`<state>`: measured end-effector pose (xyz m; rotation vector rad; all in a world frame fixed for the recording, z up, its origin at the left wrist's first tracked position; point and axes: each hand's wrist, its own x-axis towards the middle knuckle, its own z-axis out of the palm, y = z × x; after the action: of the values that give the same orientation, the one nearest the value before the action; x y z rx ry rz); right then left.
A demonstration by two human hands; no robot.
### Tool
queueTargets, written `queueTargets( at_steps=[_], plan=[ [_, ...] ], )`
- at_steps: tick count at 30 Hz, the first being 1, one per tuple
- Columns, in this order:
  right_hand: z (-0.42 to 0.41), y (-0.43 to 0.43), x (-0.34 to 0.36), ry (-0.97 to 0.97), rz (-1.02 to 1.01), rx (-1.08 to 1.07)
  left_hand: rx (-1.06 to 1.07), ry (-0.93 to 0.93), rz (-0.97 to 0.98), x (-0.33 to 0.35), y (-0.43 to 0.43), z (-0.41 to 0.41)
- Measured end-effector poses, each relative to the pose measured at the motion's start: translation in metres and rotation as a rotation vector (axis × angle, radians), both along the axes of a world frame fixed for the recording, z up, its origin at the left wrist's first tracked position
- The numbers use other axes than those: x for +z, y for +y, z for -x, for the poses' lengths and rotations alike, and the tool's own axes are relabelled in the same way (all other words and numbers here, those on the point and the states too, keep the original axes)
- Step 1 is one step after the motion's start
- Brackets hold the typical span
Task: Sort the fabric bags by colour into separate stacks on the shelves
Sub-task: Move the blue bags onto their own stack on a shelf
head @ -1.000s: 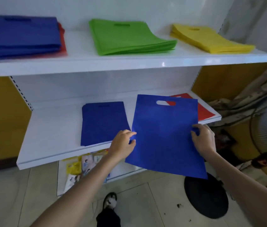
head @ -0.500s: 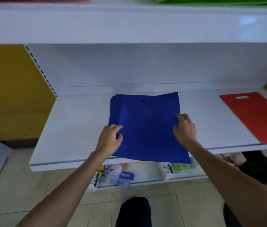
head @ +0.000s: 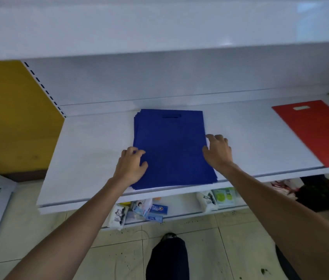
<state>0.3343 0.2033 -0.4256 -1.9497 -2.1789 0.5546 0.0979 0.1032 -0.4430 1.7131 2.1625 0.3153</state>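
A stack of blue fabric bags lies flat on the middle white shelf, handle cut-outs toward the back. My left hand rests on the stack's left edge, its bent fingers and thumb lying on top of the blue fabric. My right hand touches the stack's right edge with loosely bent fingers and holds nothing. A single red bag lies flat at the right end of the same shelf. The upper shelf's front edge fills the top of the view and hides what is on it.
Bare shelf surface lies on either side of the blue stack. Below, a low shelf holds several small packets and boxes. My dark shoe stands on the tiled floor. A yellow wall panel is at the left.
The blue bag that I held in front of the shelf now lies on the blue stack. The view has dropped and moved closer to the middle shelf; my hands have eased off to the stack's edges.
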Motion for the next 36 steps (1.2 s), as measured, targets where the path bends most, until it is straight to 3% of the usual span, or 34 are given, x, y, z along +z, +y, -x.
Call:
queueTargets(
  at_steps=[12,19,27,32,36],
  plan=[
    [-0.067,-0.145,0.166,0.251,-0.408,0.036,-0.19,-0.084,-0.38,0.147,-0.112,-0.083],
    [-0.062,-0.17,0.268,0.31,-0.654,0.069,-0.25,-0.033,-0.537,0.264,-0.138,-0.087],
    [0.023,-0.122,0.351,0.372,-0.812,0.162,-0.174,0.047,-0.783,0.364,-0.133,-0.007],
    [0.115,-0.081,0.376,0.392,-0.777,0.251,-0.01,0.095,-0.761,0.384,-0.113,0.094],
    [0.177,-0.049,0.373,0.383,-0.633,0.274,0.209,0.133,-0.708,0.38,-0.093,0.167]
  ],
)
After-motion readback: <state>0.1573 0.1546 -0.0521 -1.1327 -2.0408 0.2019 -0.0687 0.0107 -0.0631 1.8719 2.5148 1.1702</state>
